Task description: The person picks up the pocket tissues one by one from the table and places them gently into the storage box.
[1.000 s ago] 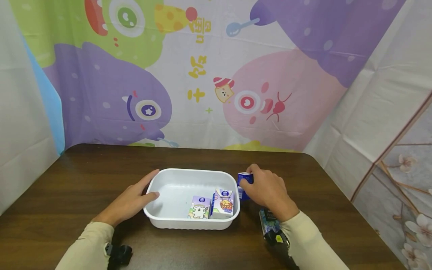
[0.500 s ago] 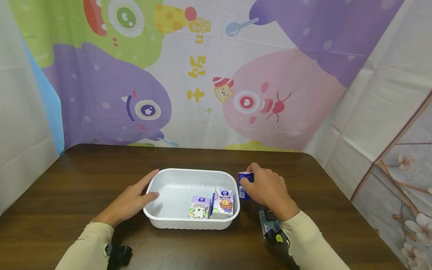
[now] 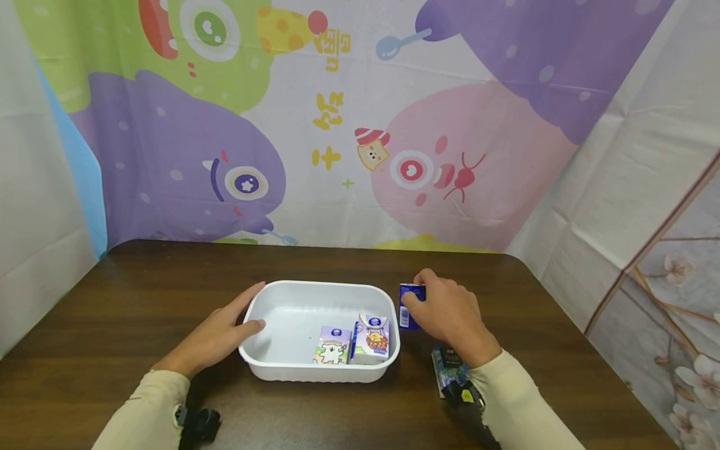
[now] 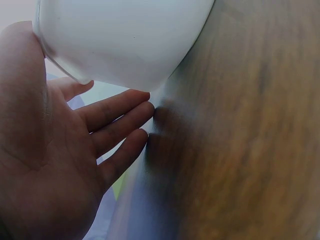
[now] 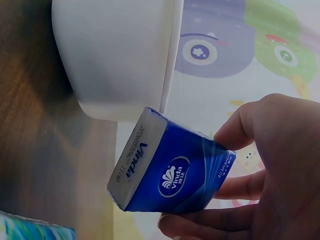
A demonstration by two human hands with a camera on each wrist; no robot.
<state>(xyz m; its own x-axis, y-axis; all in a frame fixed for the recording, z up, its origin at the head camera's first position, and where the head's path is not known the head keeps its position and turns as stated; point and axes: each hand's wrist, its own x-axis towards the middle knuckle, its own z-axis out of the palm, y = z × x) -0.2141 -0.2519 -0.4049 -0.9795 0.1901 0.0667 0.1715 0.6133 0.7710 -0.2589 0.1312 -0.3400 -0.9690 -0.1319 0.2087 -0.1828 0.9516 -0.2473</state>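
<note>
A blue Vinda tissue pack (image 3: 406, 317) is pinched by my right hand (image 3: 452, 312), just outside the right end of a white plastic basin (image 3: 315, 373). The right wrist view shows the tissue pack (image 5: 175, 172) tilted, with thumb and fingers on its edges. At the basin's left end my left hand (image 3: 219, 337) holds the rim, thumb over the inside and fingers along the outer wall. In the left wrist view, fingertips (image 4: 146, 108) reach down close to the tabletop. Inside the basin, to the right, are a purple tissue pack with a white dog (image 3: 333, 350) and another cartoon tissue pack (image 3: 372, 340).
A dark green-blue patterned pack (image 3: 448, 369) lies on the brown wooden table (image 3: 315, 419), partly under my right wrist. A printed cartoon curtain (image 3: 332, 206) hangs behind the table. A black wrist camera (image 3: 200, 426) sits at my left sleeve.
My right hand has shifted slightly up and to the right with the blue tissue pack, away from the basin's side. The left hand and the basin stay in place.
</note>
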